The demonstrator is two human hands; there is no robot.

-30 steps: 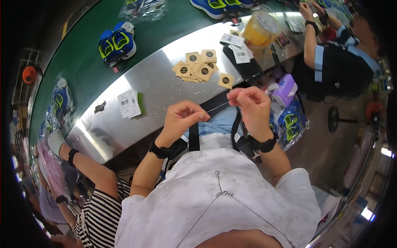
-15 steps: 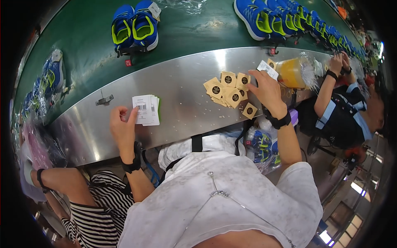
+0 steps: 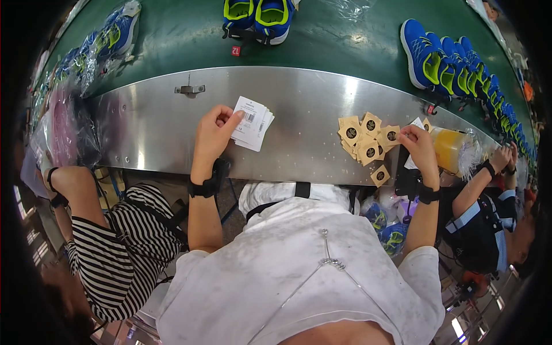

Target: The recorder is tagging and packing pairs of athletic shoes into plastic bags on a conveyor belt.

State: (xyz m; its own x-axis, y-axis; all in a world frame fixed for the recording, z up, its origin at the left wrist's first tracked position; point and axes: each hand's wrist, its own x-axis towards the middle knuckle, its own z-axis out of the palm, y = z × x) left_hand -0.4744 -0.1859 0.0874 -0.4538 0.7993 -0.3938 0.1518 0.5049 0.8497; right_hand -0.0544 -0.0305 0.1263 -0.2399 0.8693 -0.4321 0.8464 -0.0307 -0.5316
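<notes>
My left hand (image 3: 214,133) rests on the steel ledge (image 3: 149,123) with its fingertips on a small stack of white barcode labels (image 3: 252,122). My right hand (image 3: 418,149) is at the right of the ledge, fingers pinching at the edge of a pile of tan square hang tags (image 3: 366,142) with dark round marks. One tan tag (image 3: 379,175) lies apart near the ledge's front edge. White slips lie under the right hand, partly hidden. Both wrists wear black bands.
A green conveyor belt (image 3: 172,40) behind the ledge carries blue and lime sneakers (image 3: 257,15), with a row of sneakers (image 3: 454,66) at right. A yellow bag (image 3: 451,149) sits by my right hand. A person in stripes (image 3: 115,241) sits left, another person (image 3: 489,218) right.
A second ago both hands were together near my chest. They spread apart, left onto the white labels, right onto the tan tags. Now the view has turned left and the right hand sits lower by the tags.
</notes>
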